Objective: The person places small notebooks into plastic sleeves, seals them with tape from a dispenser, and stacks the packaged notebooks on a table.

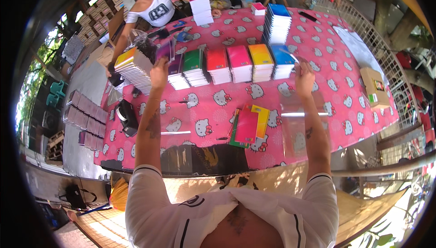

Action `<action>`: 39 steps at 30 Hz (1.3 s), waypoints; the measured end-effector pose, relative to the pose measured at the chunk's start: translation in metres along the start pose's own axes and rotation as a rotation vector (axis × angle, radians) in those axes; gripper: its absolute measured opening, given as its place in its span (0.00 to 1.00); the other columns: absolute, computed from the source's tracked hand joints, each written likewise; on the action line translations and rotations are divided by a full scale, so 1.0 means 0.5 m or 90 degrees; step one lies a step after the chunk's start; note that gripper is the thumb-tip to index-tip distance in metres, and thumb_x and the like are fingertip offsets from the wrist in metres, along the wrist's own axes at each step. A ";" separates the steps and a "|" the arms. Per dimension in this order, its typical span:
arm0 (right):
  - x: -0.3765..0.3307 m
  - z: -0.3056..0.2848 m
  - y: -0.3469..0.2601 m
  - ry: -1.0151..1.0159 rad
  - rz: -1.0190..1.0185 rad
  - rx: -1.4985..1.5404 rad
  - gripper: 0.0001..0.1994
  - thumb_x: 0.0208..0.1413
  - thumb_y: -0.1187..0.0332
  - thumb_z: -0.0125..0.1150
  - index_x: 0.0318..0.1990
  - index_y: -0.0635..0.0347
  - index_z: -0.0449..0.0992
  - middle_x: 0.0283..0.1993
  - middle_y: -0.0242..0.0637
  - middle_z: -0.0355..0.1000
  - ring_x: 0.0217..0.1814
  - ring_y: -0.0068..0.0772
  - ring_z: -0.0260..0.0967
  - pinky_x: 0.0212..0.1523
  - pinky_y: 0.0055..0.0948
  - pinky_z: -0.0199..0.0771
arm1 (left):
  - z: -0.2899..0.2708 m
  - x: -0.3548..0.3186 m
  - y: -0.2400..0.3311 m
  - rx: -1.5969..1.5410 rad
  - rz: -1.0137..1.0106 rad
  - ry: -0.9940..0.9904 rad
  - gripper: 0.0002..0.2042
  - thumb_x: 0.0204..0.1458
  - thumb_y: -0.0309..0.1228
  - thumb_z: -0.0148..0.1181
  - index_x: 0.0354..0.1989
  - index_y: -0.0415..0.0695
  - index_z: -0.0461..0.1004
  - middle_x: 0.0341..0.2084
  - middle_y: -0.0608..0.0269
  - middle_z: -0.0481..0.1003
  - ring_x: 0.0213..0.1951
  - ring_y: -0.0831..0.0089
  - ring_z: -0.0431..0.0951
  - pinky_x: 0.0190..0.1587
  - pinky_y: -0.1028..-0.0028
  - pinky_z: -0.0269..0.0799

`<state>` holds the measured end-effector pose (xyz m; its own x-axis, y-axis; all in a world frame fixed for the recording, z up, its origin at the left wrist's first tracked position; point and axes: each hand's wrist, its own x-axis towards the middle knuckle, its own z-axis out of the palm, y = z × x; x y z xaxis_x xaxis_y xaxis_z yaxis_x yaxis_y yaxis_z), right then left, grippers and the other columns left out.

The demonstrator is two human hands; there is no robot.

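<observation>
Purple notebook (165, 51) in left grip (159, 72); blue notebook (284, 54) in right grip (305, 78).

Daylight blows out the left foliage (35, 77); glare streaks the plastic (295, 132); sun and shadow dapple the floor (288, 182); edges bend into a black rim.

Notebooks (239, 56): smooth, glossy covers; matt paper edges. Surface (206, 111): smooth, plastic-looking covering, faint sheen. Film (296, 135): clear plastic, shiny. Dispenser (131, 120): smooth plastic, from where I stand. Carton (374, 90): matt cardboard. Fence (375, 40): metal-looking lattice. Shirt (150, 202): matt cloth.
</observation>
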<state>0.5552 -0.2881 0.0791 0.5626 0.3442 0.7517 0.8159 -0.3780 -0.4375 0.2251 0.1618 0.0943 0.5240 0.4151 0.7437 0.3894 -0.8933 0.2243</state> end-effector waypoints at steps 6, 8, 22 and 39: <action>-0.332 -0.079 -0.238 -0.244 -0.185 -0.033 0.17 0.52 0.67 0.64 0.49 0.60 0.78 0.54 0.39 0.74 0.56 0.43 0.72 0.54 0.44 0.71 | 0.025 -0.039 0.083 0.015 -0.080 -0.097 0.16 0.53 0.21 0.60 0.51 0.44 0.78 0.44 0.52 0.81 0.47 0.51 0.81 0.50 0.60 0.77; -0.422 -0.081 -0.266 -0.369 -0.076 0.017 0.20 0.54 0.62 0.66 0.54 0.59 0.77 0.56 0.43 0.72 0.57 0.45 0.71 0.56 0.45 0.70 | -0.012 -0.037 0.247 -0.064 0.002 0.002 0.15 0.54 0.21 0.59 0.50 0.43 0.78 0.46 0.52 0.80 0.50 0.53 0.80 0.51 0.60 0.77; -0.370 0.130 -0.263 -0.348 0.829 0.639 0.25 0.55 0.62 0.71 0.53 0.67 0.67 0.44 0.41 0.73 0.36 0.29 0.77 0.26 0.31 0.79 | 0.110 -0.444 0.420 -0.506 -0.480 -0.537 0.25 0.55 0.41 0.64 0.56 0.36 0.71 0.44 0.56 0.78 0.39 0.72 0.80 0.40 0.66 0.78; -0.519 -0.038 -0.481 -0.310 0.369 0.911 0.53 0.57 0.40 0.62 0.77 0.57 0.36 0.77 0.46 0.46 0.78 0.39 0.46 0.76 0.39 0.44 | -0.206 -0.549 0.343 -0.970 -0.315 -0.447 0.38 0.43 0.23 0.73 0.63 0.40 0.58 0.56 0.53 0.69 0.60 0.66 0.69 0.63 0.58 0.65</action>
<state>0.2106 -0.3029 -0.0013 0.5821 0.7788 0.2336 -0.2168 0.4256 -0.8786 0.0699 -0.1230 -0.0067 0.9459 0.2969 0.1310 -0.1818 0.1505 0.9717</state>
